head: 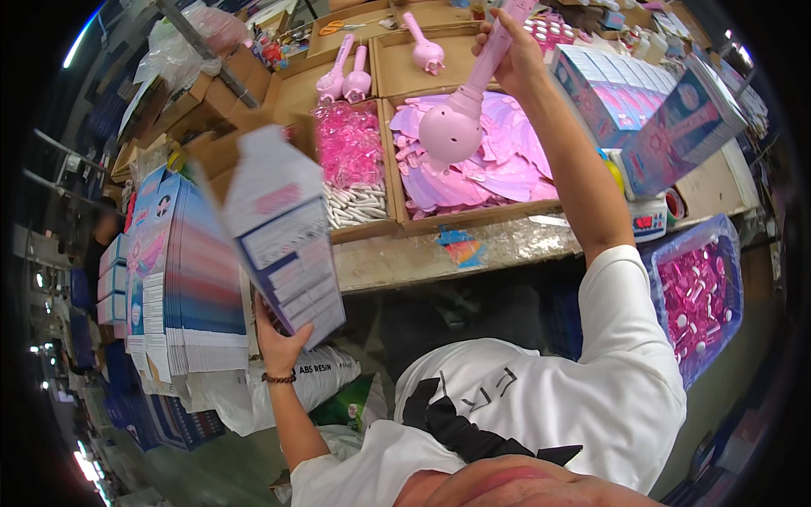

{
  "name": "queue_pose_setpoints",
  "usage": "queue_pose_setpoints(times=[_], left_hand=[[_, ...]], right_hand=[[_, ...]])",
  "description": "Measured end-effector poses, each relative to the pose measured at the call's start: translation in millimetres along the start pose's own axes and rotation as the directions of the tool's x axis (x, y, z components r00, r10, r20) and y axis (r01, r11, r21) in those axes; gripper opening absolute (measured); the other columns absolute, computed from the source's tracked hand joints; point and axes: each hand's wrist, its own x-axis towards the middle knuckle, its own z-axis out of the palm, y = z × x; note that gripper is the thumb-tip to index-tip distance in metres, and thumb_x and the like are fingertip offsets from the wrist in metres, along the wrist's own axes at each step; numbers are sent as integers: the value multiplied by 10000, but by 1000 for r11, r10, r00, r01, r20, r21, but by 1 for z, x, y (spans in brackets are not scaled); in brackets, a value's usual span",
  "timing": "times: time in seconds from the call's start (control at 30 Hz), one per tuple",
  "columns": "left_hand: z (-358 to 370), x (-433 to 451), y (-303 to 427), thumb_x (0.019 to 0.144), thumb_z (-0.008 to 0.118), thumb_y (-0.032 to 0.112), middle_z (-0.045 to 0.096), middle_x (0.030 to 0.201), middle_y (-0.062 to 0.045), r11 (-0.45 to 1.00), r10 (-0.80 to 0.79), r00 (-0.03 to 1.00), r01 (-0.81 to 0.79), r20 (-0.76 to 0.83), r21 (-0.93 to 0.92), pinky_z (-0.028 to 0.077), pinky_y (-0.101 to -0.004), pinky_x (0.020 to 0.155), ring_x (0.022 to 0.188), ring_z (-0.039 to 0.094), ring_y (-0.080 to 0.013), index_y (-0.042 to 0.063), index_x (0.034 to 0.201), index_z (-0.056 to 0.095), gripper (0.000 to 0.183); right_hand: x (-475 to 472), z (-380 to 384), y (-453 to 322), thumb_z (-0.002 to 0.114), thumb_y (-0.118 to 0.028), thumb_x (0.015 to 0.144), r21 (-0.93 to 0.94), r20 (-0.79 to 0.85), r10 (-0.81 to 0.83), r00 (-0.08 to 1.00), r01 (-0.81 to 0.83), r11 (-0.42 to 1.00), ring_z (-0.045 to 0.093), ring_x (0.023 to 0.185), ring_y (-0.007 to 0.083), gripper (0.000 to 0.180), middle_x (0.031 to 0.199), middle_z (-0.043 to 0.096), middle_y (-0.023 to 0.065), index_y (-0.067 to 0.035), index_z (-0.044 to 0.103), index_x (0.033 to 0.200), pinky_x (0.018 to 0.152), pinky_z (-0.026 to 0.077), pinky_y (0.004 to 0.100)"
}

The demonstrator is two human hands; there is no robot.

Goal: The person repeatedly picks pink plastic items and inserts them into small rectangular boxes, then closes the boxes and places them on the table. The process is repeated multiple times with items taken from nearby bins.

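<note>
My right hand [516, 54] grips the handle of a pink plastic toy wand [451, 127] with a round head, held over a carton of pink and lilac wing-shaped parts [507, 152]. On the other side, my left hand [282, 342] holds a printed cardboard box [285, 253], tilted and blurred, its upper end apparently open. Beside that box stands a thick stack of flat printed cartons [190, 253]. Clear pink plastic parts [348, 136] and small white parts [355, 206] fill the tray between the box and the wing parts.
More pink wands [358, 76] and orange-handled scissors [332, 27] lie in cardboard trays at the back. Filled printed boxes [608, 95] stand right, one box [681, 133] leaning on a scale [649, 218]. A blue basket [728, 272] of pink parts is lower right. A person [104, 234] is far left.
</note>
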Motion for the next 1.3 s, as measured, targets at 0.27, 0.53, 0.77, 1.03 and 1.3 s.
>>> queue_pose_setpoints(times=[0.27, 0.53, 0.77, 1.03, 1.3], left_hand=[[3, -24, 35, 545, 855, 335, 542, 1234, -169, 797, 85, 946, -253, 313, 548, 455, -434, 921, 1132, 516, -363, 48, 1415, 363, 1040], [40, 2, 59, 550, 862, 307, 543, 1263, -195, 887, 202, 924, -313, 324, 340, 453, -411, 948, 1166, 527, -349, 38, 1425, 350, 1049], [133, 37, 51, 569, 878, 91, 499, 1288, -137, 931, 326, 911, -263, 254, -254, 438, -357, 961, 1154, 520, -238, 6, 1392, 359, 977], [218, 32, -4, 596, 857, 119, 602, 1127, -115, 875, 364, 922, -290, 131, -387, 458, -373, 926, 1065, 568, -231, 3, 1183, 554, 671], [240, 37, -32, 682, 833, 229, 596, 1173, -96, 775, 504, 864, -450, 4, -443, 451, -380, 939, 1085, 569, -237, 25, 1240, 531, 666]], right_hand=[[-25, 8, -34, 578, -464, 896, 10, -157, 63, 986, -62, 998, 579, 593, 194, 398, 662, 578, 53, -67, 571, 878, 580, 508, 334], [-52, 67, -58, 576, -400, 925, 141, 56, -49, 997, 41, 989, 609, 676, 192, 306, 788, 614, 53, -97, 557, 962, 620, 529, 334], [-81, 128, -90, 548, -551, 903, -10, 548, -73, 833, 94, 996, 619, 950, 225, 571, 1040, 633, 95, -91, 489, 1237, 842, 507, 399], [-31, -23, -55, 638, -275, 911, -874, 481, 109, 870, 486, -22, 669, 902, 236, 341, 1105, 680, 97, -70, 640, 1183, 761, 532, 348], [-40, -180, -3, 694, -124, 760, -627, -110, 479, 871, 313, -713, 506, 1229, 272, 641, 1299, 578, 79, -205, 491, 1362, 987, 425, 489]])
